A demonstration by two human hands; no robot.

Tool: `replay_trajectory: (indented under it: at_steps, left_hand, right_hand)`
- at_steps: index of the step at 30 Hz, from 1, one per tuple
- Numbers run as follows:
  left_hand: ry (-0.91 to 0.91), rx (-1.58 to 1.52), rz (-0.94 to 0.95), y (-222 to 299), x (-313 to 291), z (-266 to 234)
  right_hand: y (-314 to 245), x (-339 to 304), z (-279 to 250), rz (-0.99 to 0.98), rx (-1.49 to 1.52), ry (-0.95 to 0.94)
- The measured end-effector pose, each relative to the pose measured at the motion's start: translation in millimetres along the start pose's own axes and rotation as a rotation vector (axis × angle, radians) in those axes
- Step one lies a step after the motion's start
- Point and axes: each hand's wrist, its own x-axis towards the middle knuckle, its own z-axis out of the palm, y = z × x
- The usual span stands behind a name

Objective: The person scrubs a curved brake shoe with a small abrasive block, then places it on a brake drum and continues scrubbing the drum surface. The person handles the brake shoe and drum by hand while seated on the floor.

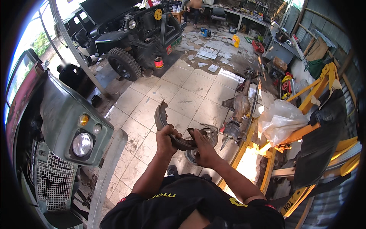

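A curved, dark grey brake shoe (160, 115) is held up in front of my body, its free end pointing up and away. My left hand (166, 141) is closed round its middle. At the shoe's lower right end, my right hand (205, 149) presses with its fingers together; a small brownish edge shows by the fingertips, too little to name. Behind and below the right hand, a round metal brake assembly (212, 137) sits low near the floor, partly hidden by that hand.
A vehicle axle (241, 105) lies right of the tiled floor (183, 101). Yellow lifting equipment (301, 134) with a clear plastic bag (282, 121) stands at the right. A green vehicle front (78, 126) is close on the left; another vehicle (126, 42) stands farther back. People are in the background.
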Motion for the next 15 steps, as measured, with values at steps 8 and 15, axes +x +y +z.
replay_trajectory:
  at_steps: [8,15]
  left_hand:
    - [0.036,-0.051,0.01,-4.6,-1.4,11.5]
    - [-0.012,-0.027,-0.065,-10.9,1.2,9.6]
  right_hand:
    - [2.6,-1.0,-7.3,-0.029,-0.049,-0.007]
    - [-2.6,7.6,-21.1,0.021,-0.031,-0.059]
